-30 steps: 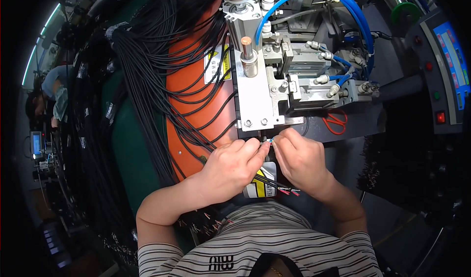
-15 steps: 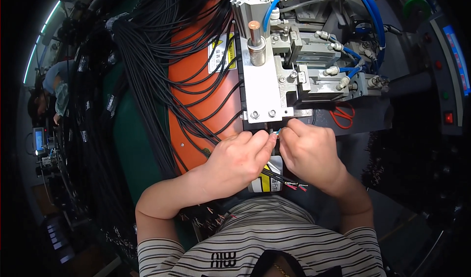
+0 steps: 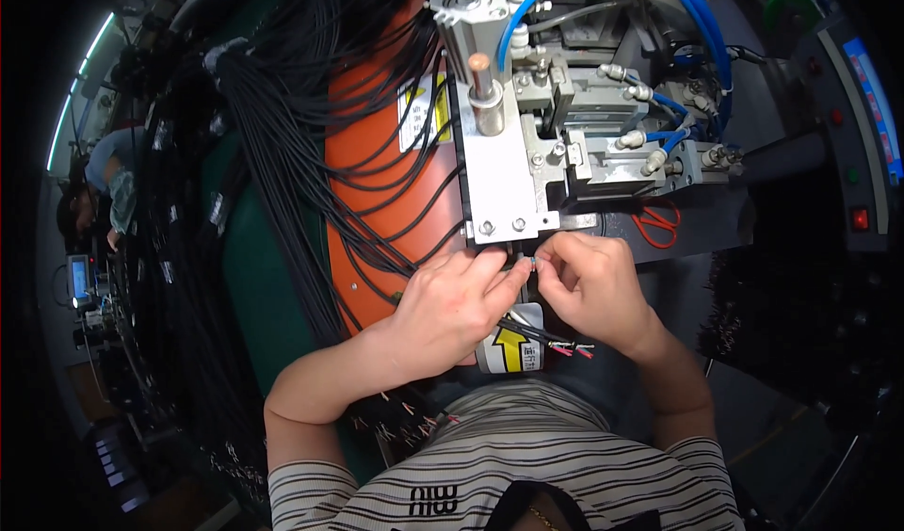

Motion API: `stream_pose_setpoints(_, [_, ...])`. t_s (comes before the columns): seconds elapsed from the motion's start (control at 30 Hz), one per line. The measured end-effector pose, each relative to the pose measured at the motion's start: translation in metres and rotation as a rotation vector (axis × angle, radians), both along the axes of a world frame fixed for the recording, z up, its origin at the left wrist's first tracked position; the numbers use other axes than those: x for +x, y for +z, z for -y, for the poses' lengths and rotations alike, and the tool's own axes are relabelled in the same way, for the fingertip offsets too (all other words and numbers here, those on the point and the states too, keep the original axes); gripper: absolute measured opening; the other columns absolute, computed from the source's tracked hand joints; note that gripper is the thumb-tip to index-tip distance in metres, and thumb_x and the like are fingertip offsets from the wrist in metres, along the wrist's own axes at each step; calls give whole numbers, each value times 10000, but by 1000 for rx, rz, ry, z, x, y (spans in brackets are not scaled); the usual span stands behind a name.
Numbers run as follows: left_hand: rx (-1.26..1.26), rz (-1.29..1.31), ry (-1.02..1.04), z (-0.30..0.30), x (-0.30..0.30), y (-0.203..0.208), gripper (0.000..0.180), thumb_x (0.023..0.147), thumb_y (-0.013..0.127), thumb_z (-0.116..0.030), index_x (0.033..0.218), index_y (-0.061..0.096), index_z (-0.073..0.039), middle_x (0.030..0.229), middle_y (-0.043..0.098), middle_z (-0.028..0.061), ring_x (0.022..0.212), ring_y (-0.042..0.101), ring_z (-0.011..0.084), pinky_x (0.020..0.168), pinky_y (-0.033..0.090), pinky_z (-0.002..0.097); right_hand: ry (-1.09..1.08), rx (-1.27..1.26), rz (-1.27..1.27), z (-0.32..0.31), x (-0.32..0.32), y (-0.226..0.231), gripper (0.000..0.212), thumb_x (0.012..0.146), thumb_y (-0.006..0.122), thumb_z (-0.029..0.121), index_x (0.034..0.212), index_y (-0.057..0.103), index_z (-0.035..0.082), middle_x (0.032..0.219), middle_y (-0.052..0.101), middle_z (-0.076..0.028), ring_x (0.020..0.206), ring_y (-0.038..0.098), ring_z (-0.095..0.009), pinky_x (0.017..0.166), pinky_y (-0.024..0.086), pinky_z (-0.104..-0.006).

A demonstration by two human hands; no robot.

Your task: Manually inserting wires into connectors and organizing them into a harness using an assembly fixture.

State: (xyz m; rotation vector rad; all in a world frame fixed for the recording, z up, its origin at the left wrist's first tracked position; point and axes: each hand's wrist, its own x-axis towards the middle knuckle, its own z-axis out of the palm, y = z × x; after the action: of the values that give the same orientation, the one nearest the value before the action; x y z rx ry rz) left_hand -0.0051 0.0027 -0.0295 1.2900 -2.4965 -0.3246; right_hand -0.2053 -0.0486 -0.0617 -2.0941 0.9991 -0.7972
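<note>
Just in front of the machine's white metal plate, both hands meet, fingertips nearly touching. My left hand is closed in a pinch on thin wire ends, of which only a small bluish and pale bit shows. Closed on the same wire ends from the other side is my right hand, thumb against forefinger. Fingers hide most of the wires. Below the hands, black cables stick out to the right with stripped pink and white ends. They lie over a white label with a yellow arrow.
A bundle of black cables runs across an orange surface on the left. Pneumatic cylinders with blue hoses stand behind the plate. Red-handled scissors lie right of the hands. A control panel stands far right; another person is far left.
My right fingers have shifted slightly, and the forefinger now arches more above the thumb. My left hand stays pinched in nearly the same place. The view has tilted a little.
</note>
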Motion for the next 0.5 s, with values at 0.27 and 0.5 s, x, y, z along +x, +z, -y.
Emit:
stream_pose_setpoints(0.27, [-127, -89, 173, -12, 19, -3, 380, 678, 693, 64, 1047, 666, -20, 840, 564, 108, 743, 597, 258, 611, 483, 359, -23, 179, 122, 3, -4, -2, 69, 807, 680, 42, 818, 652, -20, 629, 612, -79, 478, 573, -140, 464, 433, -266])
stream_pose_setpoints(0.5, [-19, -340, 181, -12, 8, -3, 616, 702, 741, 18, 1241, 444, -2, 834, 563, 124, 642, 600, 248, 521, 472, 317, 244, -53, 260, -19, 12, 15, 272, 786, 738, 112, 1038, 664, 42, 990, 627, -91, 729, 659, -234, 599, 532, -307])
